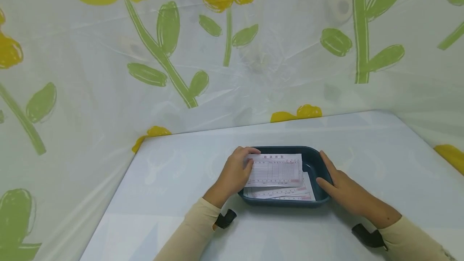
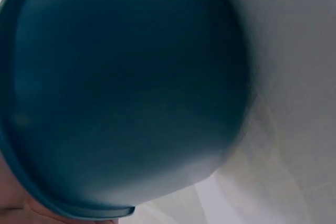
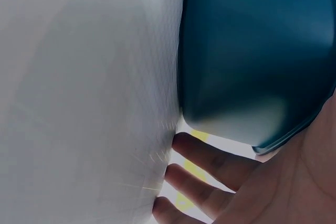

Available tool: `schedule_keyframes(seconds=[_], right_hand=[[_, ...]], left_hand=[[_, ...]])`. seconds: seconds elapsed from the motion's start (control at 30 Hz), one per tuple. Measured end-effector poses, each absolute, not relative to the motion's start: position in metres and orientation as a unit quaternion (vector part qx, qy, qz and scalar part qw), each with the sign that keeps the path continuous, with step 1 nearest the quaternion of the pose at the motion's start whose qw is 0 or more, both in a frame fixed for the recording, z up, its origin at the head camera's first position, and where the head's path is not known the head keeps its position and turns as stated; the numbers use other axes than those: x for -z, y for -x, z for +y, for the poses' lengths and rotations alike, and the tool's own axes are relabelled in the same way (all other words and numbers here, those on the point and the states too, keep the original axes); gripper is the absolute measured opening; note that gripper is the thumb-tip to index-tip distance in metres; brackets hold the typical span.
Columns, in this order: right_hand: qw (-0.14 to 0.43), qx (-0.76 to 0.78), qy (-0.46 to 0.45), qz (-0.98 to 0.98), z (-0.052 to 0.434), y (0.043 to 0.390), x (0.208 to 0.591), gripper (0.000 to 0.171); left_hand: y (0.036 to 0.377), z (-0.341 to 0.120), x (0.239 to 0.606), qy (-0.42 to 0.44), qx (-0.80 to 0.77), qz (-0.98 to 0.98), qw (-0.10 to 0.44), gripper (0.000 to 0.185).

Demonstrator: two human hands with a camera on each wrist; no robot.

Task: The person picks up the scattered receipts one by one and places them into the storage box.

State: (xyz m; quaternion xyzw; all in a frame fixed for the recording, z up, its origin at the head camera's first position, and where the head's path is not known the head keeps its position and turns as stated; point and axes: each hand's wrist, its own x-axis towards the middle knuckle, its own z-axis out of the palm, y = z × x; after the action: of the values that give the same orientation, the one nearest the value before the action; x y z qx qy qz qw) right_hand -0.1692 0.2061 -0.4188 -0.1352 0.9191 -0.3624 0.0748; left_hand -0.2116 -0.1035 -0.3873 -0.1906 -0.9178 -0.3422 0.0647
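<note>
A dark teal plastic tray [image 1: 317,163] with rounded corners sits on the table, and its outer wall fills much of both wrist views. Several white receipt slips [image 1: 277,170] with pink and dark print lie in it, the top one overlapping the others. My left hand [image 1: 232,174] is at the tray's left end, thumb over the top slip's left edge and a finger along its upper corner. My right hand [image 1: 346,192] rests against the right end, thumb at the rim. Three of its fingers [image 3: 210,161] stretch straight down beside the tray wall to the table.
The white table [image 1: 174,172] extends around the tray. Behind it hangs a pale sheet [image 1: 282,71] printed with yellow flowers and green stems. A black wrist strap [image 1: 225,218] is on the left wrist, and another black strap [image 1: 367,237] is on the right.
</note>
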Motion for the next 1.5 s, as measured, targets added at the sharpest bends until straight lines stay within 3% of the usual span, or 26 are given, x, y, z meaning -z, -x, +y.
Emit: schedule_keyframes(seconds=[0.4,0.87,1.5], right_hand=[[0.074,0.362,0.135,0.92,0.207,0.169,0.419,0.084],[0.071,0.357,0.138,0.921,0.208,0.171,0.421,0.083],[0.073,0.349,0.137,0.924,0.207,0.171,0.417,0.084]], left_hand=[[0.213,-0.094,0.393,0.216,0.245,-0.941,0.084,0.029],[0.224,-0.092,0.393,0.207,0.121,-0.96,0.147,0.02],[0.225,-0.09,0.395,0.211,0.091,-0.967,0.105,0.02]])
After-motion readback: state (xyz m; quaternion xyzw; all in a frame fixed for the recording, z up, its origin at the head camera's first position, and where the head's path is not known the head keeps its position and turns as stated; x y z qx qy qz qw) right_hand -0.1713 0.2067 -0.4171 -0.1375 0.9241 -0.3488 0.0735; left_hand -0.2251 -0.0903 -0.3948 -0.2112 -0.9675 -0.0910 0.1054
